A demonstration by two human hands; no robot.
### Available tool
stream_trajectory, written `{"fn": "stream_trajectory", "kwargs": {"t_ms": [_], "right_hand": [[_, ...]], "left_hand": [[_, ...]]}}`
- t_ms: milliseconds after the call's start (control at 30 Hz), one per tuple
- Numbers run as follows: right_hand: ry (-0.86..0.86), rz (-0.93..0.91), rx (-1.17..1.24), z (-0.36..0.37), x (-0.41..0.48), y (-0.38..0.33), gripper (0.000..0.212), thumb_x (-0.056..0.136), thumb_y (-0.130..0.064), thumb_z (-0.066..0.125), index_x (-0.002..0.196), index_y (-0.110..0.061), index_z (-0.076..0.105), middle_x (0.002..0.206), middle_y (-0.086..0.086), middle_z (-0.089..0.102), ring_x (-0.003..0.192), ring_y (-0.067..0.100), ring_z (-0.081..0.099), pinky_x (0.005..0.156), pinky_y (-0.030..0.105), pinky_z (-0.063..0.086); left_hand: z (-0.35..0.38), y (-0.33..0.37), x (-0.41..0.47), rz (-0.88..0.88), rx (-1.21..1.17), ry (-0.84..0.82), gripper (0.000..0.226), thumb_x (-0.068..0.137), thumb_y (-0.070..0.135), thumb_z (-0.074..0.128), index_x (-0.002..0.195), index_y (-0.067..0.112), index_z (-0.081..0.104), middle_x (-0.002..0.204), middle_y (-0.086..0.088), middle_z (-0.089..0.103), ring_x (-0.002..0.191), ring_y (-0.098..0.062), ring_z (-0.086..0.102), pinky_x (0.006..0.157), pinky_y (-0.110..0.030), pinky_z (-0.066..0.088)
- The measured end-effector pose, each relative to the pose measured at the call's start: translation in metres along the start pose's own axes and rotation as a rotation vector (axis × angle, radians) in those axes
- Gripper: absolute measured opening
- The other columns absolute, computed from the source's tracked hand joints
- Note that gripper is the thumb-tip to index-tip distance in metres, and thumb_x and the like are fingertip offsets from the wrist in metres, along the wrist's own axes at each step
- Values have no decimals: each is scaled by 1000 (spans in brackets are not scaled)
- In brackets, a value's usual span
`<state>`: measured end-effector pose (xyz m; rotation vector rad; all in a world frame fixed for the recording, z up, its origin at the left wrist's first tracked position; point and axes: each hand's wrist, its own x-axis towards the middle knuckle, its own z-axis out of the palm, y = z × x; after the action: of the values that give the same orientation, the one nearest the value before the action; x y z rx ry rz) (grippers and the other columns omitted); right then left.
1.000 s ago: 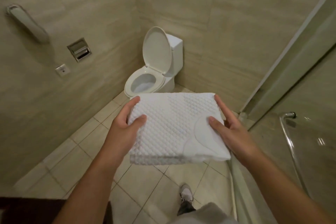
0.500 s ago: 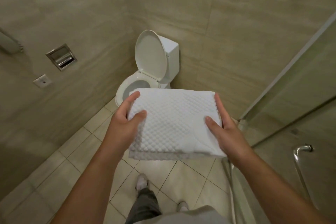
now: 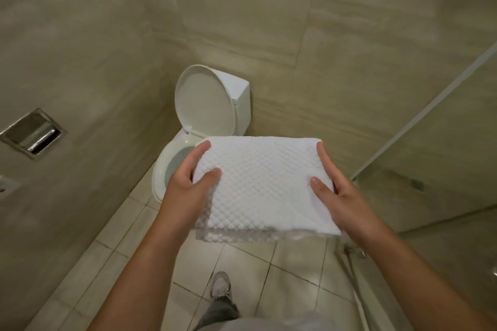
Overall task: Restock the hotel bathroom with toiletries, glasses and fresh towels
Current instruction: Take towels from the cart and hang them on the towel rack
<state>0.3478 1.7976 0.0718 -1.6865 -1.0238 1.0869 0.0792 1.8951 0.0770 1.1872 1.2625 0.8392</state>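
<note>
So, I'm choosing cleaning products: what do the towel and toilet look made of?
Towel: white matte cloth, likely cotton; raised quilted bumps and soft folded edges. Toilet: glossy white, probably glazed ceramic, given its hard sheen; lid could be plastic.

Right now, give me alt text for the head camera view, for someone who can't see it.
The left hand and right hand hold a folded white waffle-textured towel by its sides above a beige tiled floor. Beyond it stands a white ceramic toilet, lid raised.
</note>
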Motion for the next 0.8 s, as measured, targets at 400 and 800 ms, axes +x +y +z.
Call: {"fn": "stream_trajectory", "kwargs": {"t_ms": [400,800], "right_hand": [[-146,48,81,9,58,-53,80,87,16,61,140,-44,60,141,-22,61,130,8,61,113,42,49],[-47,-130,-175,-67,148,-52,67,82,-3,84,137,-33,59,116,-22,70,103,5,70,79,15,53]], "left_hand": [[-25,51,140,32,67,-93,45,98,25,67,130,56,62,111,-6,73,74,-23,67,78,-43,63],[71,88,253,-69,114,-163,42,98,24,68,132,49,64,54,5,44,44,-9,31,41,-22,30]]}}
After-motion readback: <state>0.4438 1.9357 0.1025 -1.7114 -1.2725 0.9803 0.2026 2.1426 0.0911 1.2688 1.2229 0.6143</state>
